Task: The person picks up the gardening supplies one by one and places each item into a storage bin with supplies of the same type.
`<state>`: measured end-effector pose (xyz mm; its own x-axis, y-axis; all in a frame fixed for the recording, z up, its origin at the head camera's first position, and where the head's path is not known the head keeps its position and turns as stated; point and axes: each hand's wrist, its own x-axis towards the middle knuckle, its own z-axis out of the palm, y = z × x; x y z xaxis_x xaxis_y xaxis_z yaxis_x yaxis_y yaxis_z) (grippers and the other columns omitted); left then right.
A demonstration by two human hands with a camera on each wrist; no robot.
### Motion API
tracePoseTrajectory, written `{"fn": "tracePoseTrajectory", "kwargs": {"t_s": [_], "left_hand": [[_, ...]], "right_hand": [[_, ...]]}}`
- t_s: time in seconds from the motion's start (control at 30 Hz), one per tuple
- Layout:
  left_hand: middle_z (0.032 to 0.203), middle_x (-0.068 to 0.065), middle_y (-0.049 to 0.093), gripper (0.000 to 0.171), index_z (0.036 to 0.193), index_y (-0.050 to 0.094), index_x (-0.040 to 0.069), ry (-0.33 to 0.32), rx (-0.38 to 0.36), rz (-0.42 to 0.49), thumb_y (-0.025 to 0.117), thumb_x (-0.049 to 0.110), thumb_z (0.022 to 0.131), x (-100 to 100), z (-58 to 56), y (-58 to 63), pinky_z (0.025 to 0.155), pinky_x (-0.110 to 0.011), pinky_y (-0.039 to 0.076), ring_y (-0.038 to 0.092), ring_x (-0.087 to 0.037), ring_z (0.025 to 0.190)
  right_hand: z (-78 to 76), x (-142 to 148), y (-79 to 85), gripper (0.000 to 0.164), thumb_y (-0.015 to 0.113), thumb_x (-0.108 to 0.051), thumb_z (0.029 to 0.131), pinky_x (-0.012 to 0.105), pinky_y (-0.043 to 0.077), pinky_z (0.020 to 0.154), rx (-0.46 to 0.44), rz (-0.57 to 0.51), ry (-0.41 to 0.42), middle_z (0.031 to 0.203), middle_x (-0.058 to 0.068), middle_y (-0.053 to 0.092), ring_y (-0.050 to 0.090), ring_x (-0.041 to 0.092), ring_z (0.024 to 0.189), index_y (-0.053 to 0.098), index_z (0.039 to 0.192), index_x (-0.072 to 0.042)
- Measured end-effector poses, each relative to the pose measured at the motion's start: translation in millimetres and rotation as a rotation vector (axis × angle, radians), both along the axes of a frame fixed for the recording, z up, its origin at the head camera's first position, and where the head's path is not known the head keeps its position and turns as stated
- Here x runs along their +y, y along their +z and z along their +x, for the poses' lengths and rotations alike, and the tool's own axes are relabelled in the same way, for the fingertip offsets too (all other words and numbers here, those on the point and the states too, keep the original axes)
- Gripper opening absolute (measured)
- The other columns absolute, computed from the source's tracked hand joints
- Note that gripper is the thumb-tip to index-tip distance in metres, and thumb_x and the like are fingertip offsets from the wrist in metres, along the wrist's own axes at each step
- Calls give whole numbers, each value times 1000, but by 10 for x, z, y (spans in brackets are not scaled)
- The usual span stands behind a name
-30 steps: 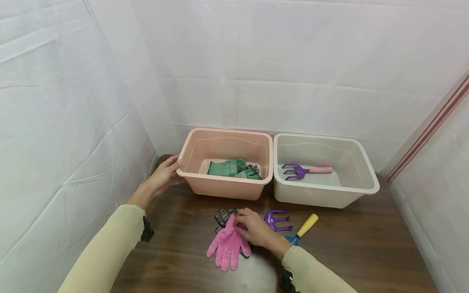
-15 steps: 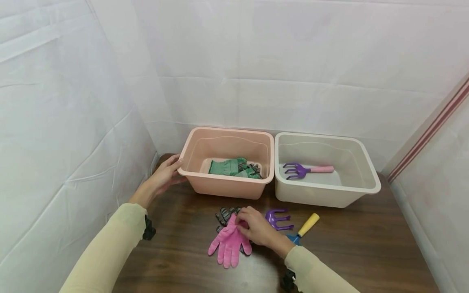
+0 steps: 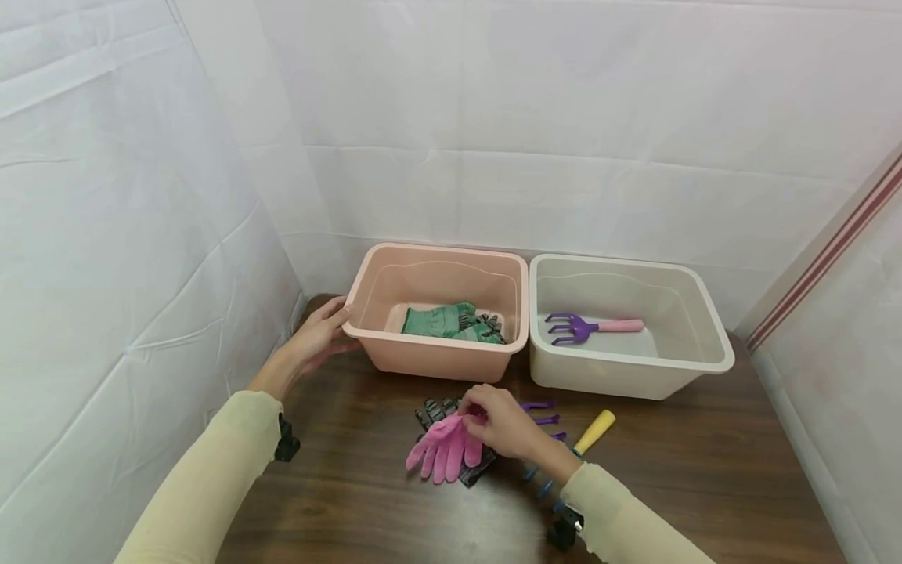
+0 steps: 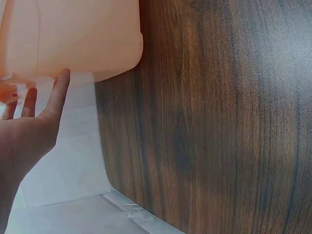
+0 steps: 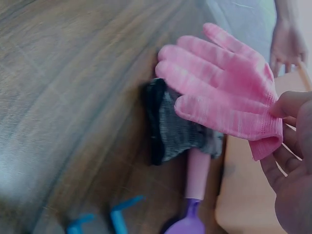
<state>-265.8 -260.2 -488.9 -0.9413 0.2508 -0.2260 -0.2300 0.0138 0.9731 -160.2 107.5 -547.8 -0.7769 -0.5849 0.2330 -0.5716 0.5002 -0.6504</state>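
My right hand (image 3: pixel 496 419) pinches the cuff of a pink knit glove (image 3: pixel 451 450). In the right wrist view the glove (image 5: pixel 224 83) hangs by its cuff, fingers spread away from the hand. Beneath it on the table lies a grey-and-black glove (image 5: pixel 180 122), partly covered. My left hand (image 3: pixel 317 337) holds the left end of a peach bin (image 3: pixel 437 364), its thumb and fingers at the rim. Green gloves (image 3: pixel 430 321) with dark patterned parts lie inside that bin.
A white bin (image 3: pixel 599 380) stands to the right, holding a purple hand rake (image 3: pixel 578 327) with a pink handle. Another purple hand rake (image 3: pixel 541 419) and a blue one with a yellow handle (image 3: pixel 595 431) lie partly hidden by my right arm. White cloth walls (image 3: pixel 564 157) surround the table.
My right hand has lifted the pink glove by its cuff and moved slightly up and right, uncovering more of the grey glove. The left hand stays at the peach bin.
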Motion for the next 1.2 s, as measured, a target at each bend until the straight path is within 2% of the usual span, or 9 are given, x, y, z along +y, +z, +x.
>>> {"fn": "tracePoseTrajectory", "kwargs": {"t_s": [0.33, 0.67, 0.97, 1.2], "left_hand": [[169, -23, 26, 62, 169, 18, 7, -18, 2, -25, 42, 30, 117, 40, 27, -18, 116, -63, 40, 37, -47, 150], [170, -24, 26, 63, 169, 18, 6, -28, 6, -21, 41, 32, 117, 82, 35, -10, 116, -63, 40, 35, -50, 150], [170, -24, 24, 63, 170, 16, 6, -17, 1, -12, 42, 31, 117, 40, 51, 13, 116, -64, 39, 34, -48, 151], [170, -24, 24, 63, 170, 16, 6, -16, -11, -15, 41, 30, 117, 19, 53, 14, 117, -64, 38, 34, -49, 151]], "right_hand": [[-50, 166, 273, 16, 77, -3, 94, 28, 57, 69, -45, -76, -29, 91, -7, 65, 59, 9, 81, 72, 101, -15], [-47, 281, 552, 14, 79, -5, 94, 32, 59, 74, -73, -63, -58, 93, -8, 67, 62, 10, 84, 74, 102, -15], [-78, 318, 694, 18, 77, -2, 95, 40, 61, 76, -79, -56, -42, 98, -3, 71, 63, 11, 85, 77, 109, -14], [-124, 353, 761, 15, 76, -4, 95, 37, 62, 75, -71, -44, -55, 97, -5, 72, 65, 11, 84, 78, 105, -16]]}}
